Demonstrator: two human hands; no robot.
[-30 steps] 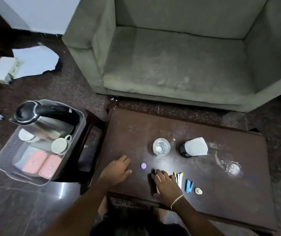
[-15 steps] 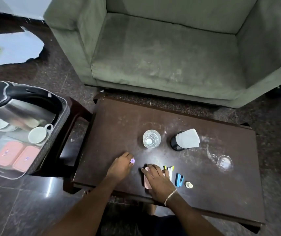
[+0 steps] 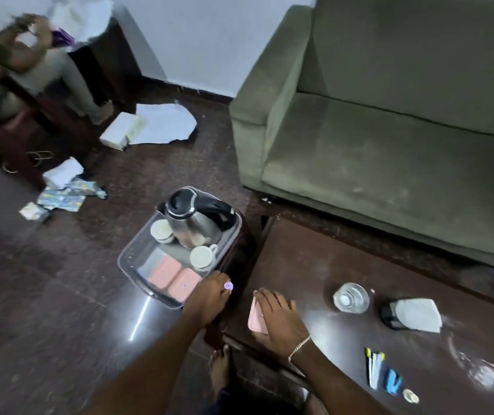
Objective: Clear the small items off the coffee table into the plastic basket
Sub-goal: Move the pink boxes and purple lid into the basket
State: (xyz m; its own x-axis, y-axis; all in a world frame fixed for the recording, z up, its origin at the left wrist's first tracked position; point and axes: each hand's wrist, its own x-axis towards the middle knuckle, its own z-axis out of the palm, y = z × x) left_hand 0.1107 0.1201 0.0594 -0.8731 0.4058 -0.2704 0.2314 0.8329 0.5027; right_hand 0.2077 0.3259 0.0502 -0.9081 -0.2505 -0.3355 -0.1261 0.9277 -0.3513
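My left hand point(image 3: 207, 298) pinches a small purple round piece point(image 3: 228, 285) and hovers at the near right corner of the clear plastic basket point(image 3: 129, 259). My right hand point(image 3: 278, 319) grips a flat pink case point(image 3: 255, 317) at the left end of the dark coffee table point(image 3: 314, 265). Still lying on the table are a few pens point(image 3: 374, 368), a blue clip point(image 3: 393, 381) and a small pale round item point(image 3: 410, 396) near the front edge.
The basket holds a steel kettle point(image 3: 192, 223), two white cups point(image 3: 201, 258) and two pink boxes point(image 3: 174, 278). A glass point(image 3: 351, 297), a dark cup with a white tissue point(image 3: 410, 314) and an overturned glass point(image 3: 479, 372) stand on the table. Green sofa point(image 3: 389, 139) behind; another person point(image 3: 39, 64) far left.
The view swung left toward the basket. My left hand picked up the purple piece and carried it to the basket. My right hand slid the pink case to the table's left end.
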